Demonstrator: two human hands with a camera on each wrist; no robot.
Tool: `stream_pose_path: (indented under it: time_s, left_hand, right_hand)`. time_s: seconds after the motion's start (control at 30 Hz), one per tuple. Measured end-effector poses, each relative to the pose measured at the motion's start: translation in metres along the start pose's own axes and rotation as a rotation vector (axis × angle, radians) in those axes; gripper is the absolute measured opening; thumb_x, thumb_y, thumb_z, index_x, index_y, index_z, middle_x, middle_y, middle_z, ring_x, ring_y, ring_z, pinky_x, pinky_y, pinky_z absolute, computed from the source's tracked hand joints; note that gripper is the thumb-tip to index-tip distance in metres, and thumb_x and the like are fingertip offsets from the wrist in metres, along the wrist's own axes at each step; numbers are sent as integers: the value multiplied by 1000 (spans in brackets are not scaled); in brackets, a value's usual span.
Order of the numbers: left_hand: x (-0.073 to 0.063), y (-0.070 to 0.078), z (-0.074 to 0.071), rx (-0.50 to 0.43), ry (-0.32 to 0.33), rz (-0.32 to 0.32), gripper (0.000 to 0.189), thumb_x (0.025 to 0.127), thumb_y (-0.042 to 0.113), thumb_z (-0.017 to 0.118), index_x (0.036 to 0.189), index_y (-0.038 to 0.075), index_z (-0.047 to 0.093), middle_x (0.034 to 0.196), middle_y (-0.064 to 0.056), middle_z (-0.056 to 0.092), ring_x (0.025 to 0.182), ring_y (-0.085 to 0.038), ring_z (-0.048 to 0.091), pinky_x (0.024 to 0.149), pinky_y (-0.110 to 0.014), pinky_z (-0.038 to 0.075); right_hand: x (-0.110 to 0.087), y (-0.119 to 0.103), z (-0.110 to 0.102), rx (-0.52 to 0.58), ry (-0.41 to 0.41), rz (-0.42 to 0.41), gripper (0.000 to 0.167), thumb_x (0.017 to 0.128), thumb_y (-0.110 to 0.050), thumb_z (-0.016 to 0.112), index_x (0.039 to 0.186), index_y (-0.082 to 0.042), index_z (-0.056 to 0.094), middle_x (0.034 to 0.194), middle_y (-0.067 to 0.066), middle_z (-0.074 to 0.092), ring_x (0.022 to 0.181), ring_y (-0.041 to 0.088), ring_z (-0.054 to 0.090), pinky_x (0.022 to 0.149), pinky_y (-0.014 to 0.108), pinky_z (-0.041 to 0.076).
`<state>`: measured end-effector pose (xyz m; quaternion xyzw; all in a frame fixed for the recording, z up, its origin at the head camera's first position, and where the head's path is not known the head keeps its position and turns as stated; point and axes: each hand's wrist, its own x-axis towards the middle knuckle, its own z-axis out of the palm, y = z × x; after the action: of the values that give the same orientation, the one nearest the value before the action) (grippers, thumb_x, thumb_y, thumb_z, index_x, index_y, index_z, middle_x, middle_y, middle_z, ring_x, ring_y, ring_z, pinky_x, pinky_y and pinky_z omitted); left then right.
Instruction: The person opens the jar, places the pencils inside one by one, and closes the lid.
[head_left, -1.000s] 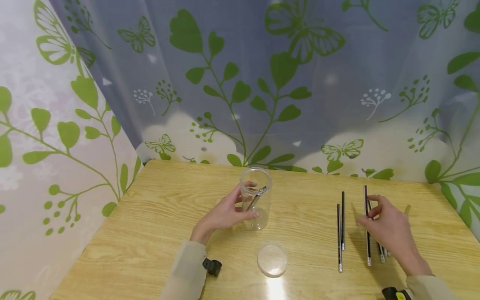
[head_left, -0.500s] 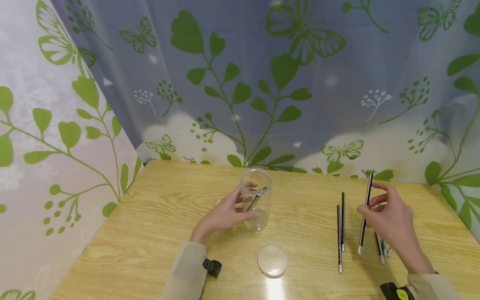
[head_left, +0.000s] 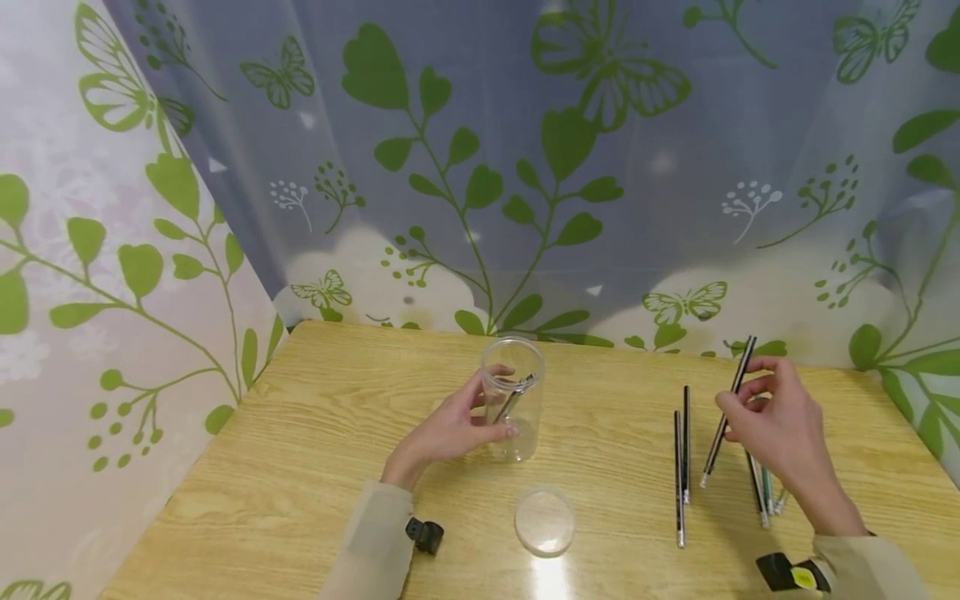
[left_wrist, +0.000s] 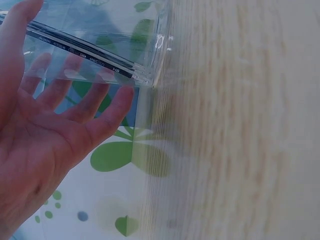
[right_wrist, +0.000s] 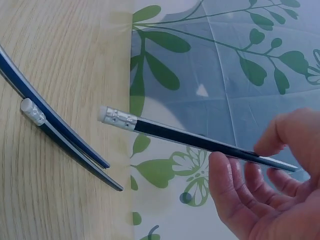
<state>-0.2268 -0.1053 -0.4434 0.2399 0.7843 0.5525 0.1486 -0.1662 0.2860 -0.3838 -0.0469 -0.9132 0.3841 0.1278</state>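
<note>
Pencil (right_wrist: 185, 137) pinched in the right hand (head_left: 783, 425), clear jar (head_left: 528, 423) in the left hand (head_left: 446, 429)

The pencil slants above the right side of the table (head_left: 615, 483), its silver eraser end near and to the left, its other end far and to the right; the right hand's thumb and fingers close narrowly on it. Left of this, the left hand curls round the upright jar, which is uncovered and has pencils inside (left_wrist: 90, 54) leaning against its wall. A round lid (head_left: 544, 522) lies on the near side, apart from the jar.

Likely faults: so narrow a pinch may resist turning poorly, so a knock on the eraser end could swivel the pencil or free it. Two loose pencils (head_left: 678, 483), left of the right hand, could roll if brushed. The jar (probably light) could tip under uneven pressure from the left hand or a bump at its rim.

Obscured parts: the right hand hides much of a further bunch of pencils (head_left: 757, 492), so their number cannot be told. Whether the pencil's far end is sharpened is unclear. Pencils inside the jar overlap and defy a sure count; the left wrist view cuts off the jar's mouth.
</note>
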Motion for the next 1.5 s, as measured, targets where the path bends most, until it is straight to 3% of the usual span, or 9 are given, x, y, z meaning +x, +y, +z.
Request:
stream_pose_path:
  time_s: [0.3, 0.37, 0.53, 0.63, 0.83, 1.07, 1.17, 1.33, 1.5]
  left_hand:
    - [0, 1, 0, -3, -2, 2, 73, 91, 21, 79, 149, 41, 38, 165, -3, 34, 146, -34, 44, 114, -50, 49]
    - [0, 0, 0, -3, -2, 3, 73, 91, 21, 79, 149, 41, 38, 165, -3, 34, 146, -34, 44, 114, -50, 49]
    - [0, 0, 0, 4, 3, 2, 73, 92, 22, 79, 149, 41, 38, 165, -3, 34, 146, -34, 44, 114, -50, 48]
    - [0, 0, 1, 6, 3, 2, 74, 91, 23, 79, 149, 42, 37, 165, -3, 34, 146, -33, 44, 115, -50, 48]
    - [0, 0, 0, 2, 4, 4, 74, 92, 23, 79, 150, 41, 37, 165, -4, 34, 146, -34, 44, 115, -50, 47]
    - [0, 0, 1, 2, 6, -5, 74, 91, 22, 79, 150, 41, 38, 164, -5, 35, 145, -33, 45, 115, -50, 48]
    - [0, -1, 1, -2, 5, -6, 73, 92, 21, 79, 150, 40, 38, 164, -5, 36, 145, -33, 45, 115, -49, 48]
    - [0, -1, 1, 2, 7, -7, 73, 92, 22, 79, 149, 40, 38, 164, -5, 36, 145, -32, 45, 115, -49, 48]
    - [-1, -1, 1, 0, 11, -8, 73, 92, 22, 79, 149, 41, 38, 163, -4, 37, 144, -32, 46, 115, -50, 48]
  right_hand:
    - [1, -2, 4, 78, 41, -59, 24, 100, -14, 46, 121, -4, 40, 103, 18, 64, 64, 5, 66, 52, 28, 61]
    - [2, -3, 6, 99, 45, -75, 21, 102, -16, 45, 119, -5, 41, 101, 11, 67, 66, 5, 67, 54, 27, 61]
    - [4, -7, 12, 157, 66, -117, 19, 105, -18, 49, 119, -5, 46, 93, -21, 65, 77, -5, 66, 62, 21, 62]
    - [5, -10, 16, 196, 106, -139, 20, 103, -15, 57, 118, -3, 50, 94, -26, 61, 83, -11, 64, 65, 17, 62]
    - [6, -17, 24, 331, 172, -196, 26, 97, 0, 64, 120, -3, 52, 97, -17, 63, 85, -6, 67, 67, 19, 62]
    - [8, -24, 26, 484, 180, -177, 66, 91, 11, 62, 147, -16, 39, 96, -11, 64, 79, -1, 70, 64, 21, 63]
    - [10, -28, 26, 566, 162, -187, 76, 89, 15, 59, 153, -18, 36, 94, -6, 64, 77, 3, 71, 62, 24, 63]
    - [11, -34, 29, 672, 138, -204, 76, 88, 17, 60, 151, -18, 37, 89, -2, 64, 73, 7, 70, 59, 27, 63]
    - [11, -41, 35, 652, 169, -174, 62, 95, 10, 56, 147, -19, 39, 88, 1, 63, 73, 9, 71, 58, 29, 63]
